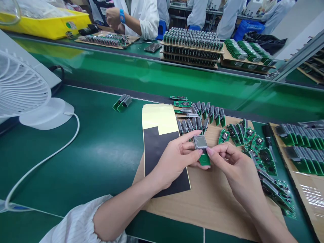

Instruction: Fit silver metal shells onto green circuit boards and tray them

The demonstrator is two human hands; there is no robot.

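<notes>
Between both hands is a small green circuit board [204, 160] with a square grey display [200, 141] at its upper end. My left hand [177, 153] grips it from the left, fingers behind it and thumb on its front. The thumb and forefinger of my right hand [227, 158] pinch its right edge just below the display. Beneath my left forearm lies a sheet of black stickers [154, 148] with its pale yellow backing [159, 116] bare at the top. Under the hands is a piece of brown cardboard [202, 199].
Several display boards [189, 125] stand in rows behind my hands. More loose circuit boards [265, 158] lie to the right, beside a cardboard tray of boards [301, 162]. A white fan [48, 113] with its cable is at left. Beyond the green partition [126, 74], a co-worker's hand [113, 18] shows.
</notes>
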